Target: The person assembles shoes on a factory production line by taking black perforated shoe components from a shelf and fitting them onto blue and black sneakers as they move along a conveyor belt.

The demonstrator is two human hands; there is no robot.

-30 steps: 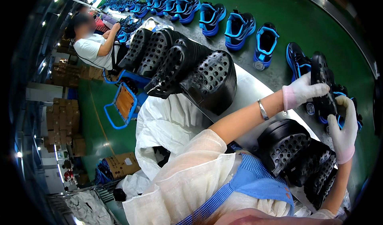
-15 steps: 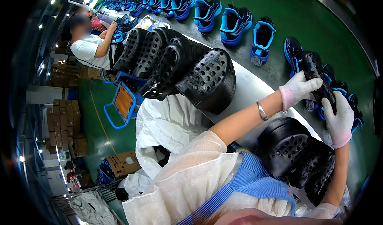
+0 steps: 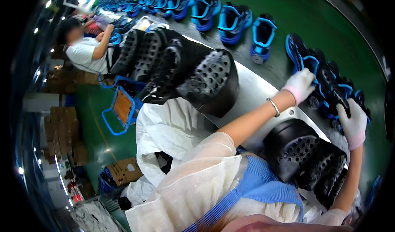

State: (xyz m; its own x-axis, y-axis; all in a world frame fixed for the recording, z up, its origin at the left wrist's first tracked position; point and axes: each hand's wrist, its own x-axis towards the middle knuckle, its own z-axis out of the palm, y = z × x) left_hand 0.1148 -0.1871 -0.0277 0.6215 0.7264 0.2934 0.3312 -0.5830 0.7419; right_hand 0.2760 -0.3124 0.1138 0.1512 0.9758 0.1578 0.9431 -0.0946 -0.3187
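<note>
Both my hands wear white gloves with pink cuffs. My left hand is closed, its fingertips at the blue-lined collar of a black-and-blue sports shoe. My right hand grips the lower end of a long, dark moulded shoe-shaped shell, thumb and fingers round it. The shell lies among the shoes, tilted, and its far end merges with them. Below my hands sits a stack of black perforated shells, with more darker ones beside it.
Black-and-blue shoes line the green surface beyond a metal edge. Large stacks of black perforated shells stand left of my arm. A blue-framed stool and a seated person are at the left; cartons stand farther off.
My left hand has drawn back from the black shell and dropped to a shoe's collar. The shell has lowered among the shoes, with my right hand still on it. The view has shifted slightly.
</note>
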